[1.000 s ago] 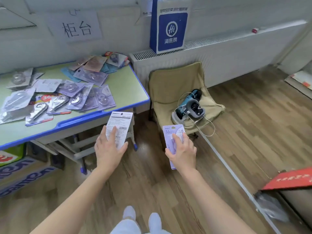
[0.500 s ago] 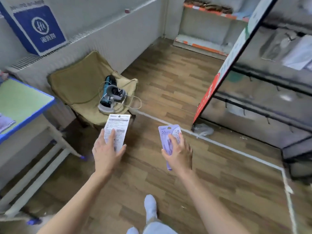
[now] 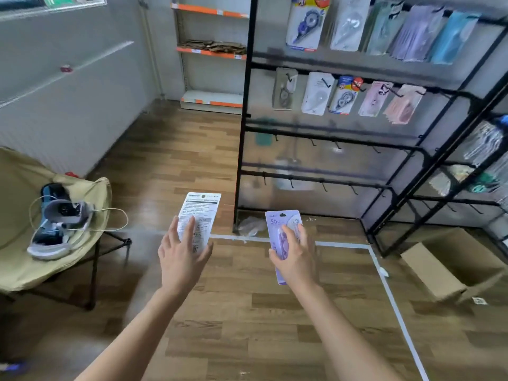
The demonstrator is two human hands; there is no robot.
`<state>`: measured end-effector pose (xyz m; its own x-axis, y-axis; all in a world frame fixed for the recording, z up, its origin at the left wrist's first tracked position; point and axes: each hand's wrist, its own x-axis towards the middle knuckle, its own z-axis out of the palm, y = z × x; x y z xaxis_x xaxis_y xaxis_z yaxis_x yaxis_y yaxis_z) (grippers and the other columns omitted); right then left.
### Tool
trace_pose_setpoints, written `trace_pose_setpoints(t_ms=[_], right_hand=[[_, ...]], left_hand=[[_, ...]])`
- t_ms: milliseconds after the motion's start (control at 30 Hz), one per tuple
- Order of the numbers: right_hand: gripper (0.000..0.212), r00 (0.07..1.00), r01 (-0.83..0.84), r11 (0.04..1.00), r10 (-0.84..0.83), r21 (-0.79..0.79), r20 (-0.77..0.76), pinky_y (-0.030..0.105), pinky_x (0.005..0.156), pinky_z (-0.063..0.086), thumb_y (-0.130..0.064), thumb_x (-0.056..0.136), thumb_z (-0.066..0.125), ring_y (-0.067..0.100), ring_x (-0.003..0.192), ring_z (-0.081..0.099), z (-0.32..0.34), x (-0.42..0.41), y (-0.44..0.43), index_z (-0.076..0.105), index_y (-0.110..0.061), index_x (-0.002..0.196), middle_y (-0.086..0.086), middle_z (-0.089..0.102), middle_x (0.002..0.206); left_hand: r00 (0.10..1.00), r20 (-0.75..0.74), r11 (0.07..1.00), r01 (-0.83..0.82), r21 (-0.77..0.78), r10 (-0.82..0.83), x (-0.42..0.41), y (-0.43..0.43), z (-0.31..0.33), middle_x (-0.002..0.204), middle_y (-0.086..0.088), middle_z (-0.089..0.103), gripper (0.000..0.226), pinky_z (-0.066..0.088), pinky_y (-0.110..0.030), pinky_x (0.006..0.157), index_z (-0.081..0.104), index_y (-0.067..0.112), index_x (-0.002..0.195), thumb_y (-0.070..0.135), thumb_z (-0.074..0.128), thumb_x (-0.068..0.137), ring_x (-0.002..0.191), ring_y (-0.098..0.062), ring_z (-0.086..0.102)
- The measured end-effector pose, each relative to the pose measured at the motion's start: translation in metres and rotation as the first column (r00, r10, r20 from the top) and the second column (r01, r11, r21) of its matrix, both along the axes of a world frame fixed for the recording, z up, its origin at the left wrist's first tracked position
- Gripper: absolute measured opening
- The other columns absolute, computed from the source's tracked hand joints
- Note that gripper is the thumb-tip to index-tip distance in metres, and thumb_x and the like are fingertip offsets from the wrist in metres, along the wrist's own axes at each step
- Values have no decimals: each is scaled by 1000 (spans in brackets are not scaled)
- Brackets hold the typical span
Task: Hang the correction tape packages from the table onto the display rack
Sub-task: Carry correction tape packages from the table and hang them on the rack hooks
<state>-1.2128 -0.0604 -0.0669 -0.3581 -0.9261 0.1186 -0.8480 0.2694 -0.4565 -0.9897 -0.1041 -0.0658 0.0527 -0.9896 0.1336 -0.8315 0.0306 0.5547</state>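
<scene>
Both bare forearms reach forward from the near edge, roughly parallel, over the brown wood-plank floor [image 3: 247, 312]. The left hand [image 3: 182, 257] is raised with its back to the camera. Its fingers lie spread and nearly straight across the near face of a white card-backed correction tape package [image 3: 202, 209], with the thumb out at the card's right edge. The hand pinches the card, whose printed back stands up above the fingertips, tilted slightly right.

The right hand [image 3: 295, 257] grips a lilac blister-card correction tape package [image 3: 277, 221] around its lower half, fingers curled over the front. The card's top edge rises above the fingers and a bottom corner shows below the palm.

Both packages are in the air near the lower left corner of the black metal display rack [image 3: 245, 111], apart from it. The rack's two upper bars carry hanging carded packages [image 3: 317, 93]. The two lower bars show short black hooks [image 3: 324, 187].

At the left stands a khaki fabric folding chair [image 3: 16, 259] holding a grey and blue device [image 3: 63, 215] with a white cable. At the right, an open brown cardboard box [image 3: 428, 270] sits on the floor beside the rack.
</scene>
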Motion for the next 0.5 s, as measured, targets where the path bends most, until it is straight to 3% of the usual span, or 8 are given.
trace_pose_setpoints(t_ms=[233,500], right_hand=[[61,998,60,994,-60,-95,-2,33,98,31,-38,83,66,24,129,36,23,-132,-34,46,-23,138,4,30,149],[63,987,161,974,-156,-161,39,35,102,32,-39,82,68,26,131,37,39,-222,-94,46,-23,139,5,31,150]], left_hand=[[996,-52,996,66,-56,-69,-136,-46,15,157,-8,12,72,19,-42,109,26,28,149,42,61,88,139,-30,18],[986,-46,978,155,-140,-163,-232,-136,35,156,-10,14,73,17,-44,110,30,28,147,37,67,84,139,-31,18]])
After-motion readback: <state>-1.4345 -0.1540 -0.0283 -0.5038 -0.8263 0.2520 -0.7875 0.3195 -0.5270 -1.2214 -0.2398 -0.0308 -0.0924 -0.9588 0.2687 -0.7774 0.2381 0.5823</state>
